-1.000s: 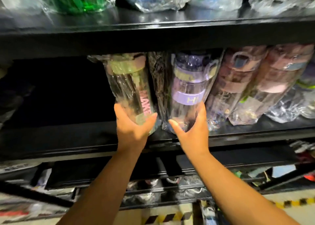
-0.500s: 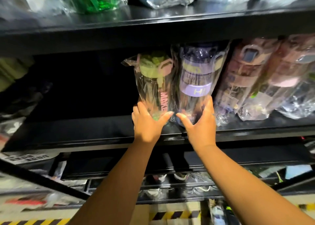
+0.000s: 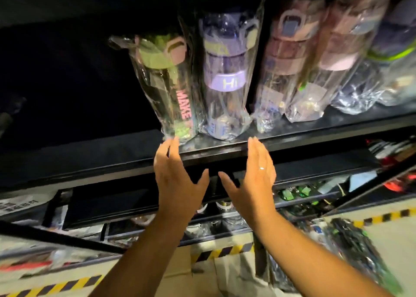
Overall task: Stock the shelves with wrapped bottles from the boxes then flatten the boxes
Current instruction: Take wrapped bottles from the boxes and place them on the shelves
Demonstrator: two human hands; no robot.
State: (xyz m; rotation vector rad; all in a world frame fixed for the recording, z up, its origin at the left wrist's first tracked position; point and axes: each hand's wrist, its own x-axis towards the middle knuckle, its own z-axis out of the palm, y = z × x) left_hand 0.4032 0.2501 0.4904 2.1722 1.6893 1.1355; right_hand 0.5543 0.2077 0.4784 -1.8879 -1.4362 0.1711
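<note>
You're holding both hands flat and empty at the shelf lip (image 3: 292,140). The left hand (image 3: 177,179) has straight fingers, and whether they're touching the green-capped bottle (image 3: 166,87) at its 12 o'clock is too close to call. The right hand (image 3: 252,179) is spread wide, gripping nothing, with the purple bottle (image 3: 225,78) at its 11 o'clock. Both bottles are standing at the shelf front, the green one tilting toward 11. Best be nudging its base back, snug against the purple one.

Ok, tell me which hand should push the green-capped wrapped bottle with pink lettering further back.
Left. The left hand has open fingertips at the base of the green-capped wrapped bottle; the right hand sits further right, below the purple-banded wrapped bottle.
</note>
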